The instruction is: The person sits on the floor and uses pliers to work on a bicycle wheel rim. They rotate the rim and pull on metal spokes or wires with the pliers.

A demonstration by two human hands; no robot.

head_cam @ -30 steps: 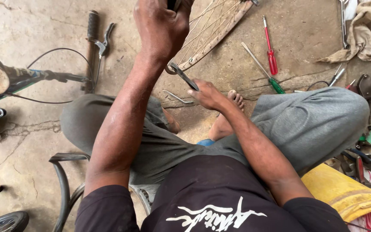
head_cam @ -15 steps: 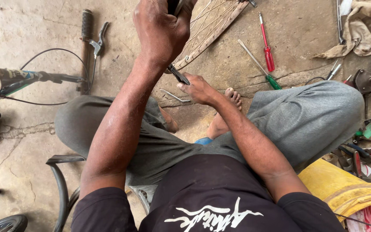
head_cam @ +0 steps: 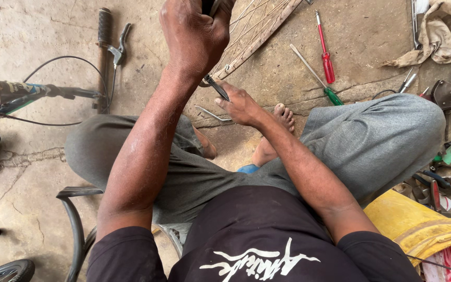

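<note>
Since the earlier frame, little has shifted — the right hand [head_cam: 244, 104] has drawn nearer the raised left hand [head_cam: 194, 36], which is clenched on something dark and largely hidden. A spoked bicycle wheel rim [head_cam: 259, 23] lies beyond, its visible edge slanting up-right. The slim dark metal hand tool [head_cam: 216, 87] is pinched in the right fingers — pointing up-left, just under the left wrist, bare concrete floor [head_cam: 43, 156] open leftward.

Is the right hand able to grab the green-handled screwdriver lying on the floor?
Probably yes: the right hand is near the green-handled screwdriver, with bare concrete between them, but it already holds a small dark tool.
</note>
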